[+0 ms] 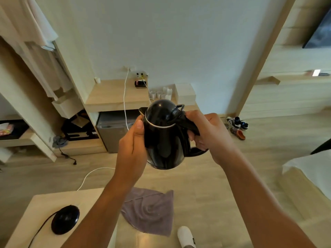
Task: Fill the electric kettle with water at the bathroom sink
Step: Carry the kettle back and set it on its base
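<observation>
A black electric kettle (163,138) with a chrome ring under its closed lid is held in the air in front of me. My right hand (209,135) grips its handle on the right side. My left hand (133,145) presses against the kettle's left wall, thumb up near the spout. The kettle's round black base (65,219) with its black cord lies on a low wooden table (35,212) at the bottom left. No sink or tap is in view.
A wooden counter (114,97) with white cups, a white box and chargers stands ahead, a small fridge (114,133) beneath it. A white cable trails over the floor. A grey towel (152,210) lies below. Shoes (237,125) sit right, a bed corner (308,169) further right.
</observation>
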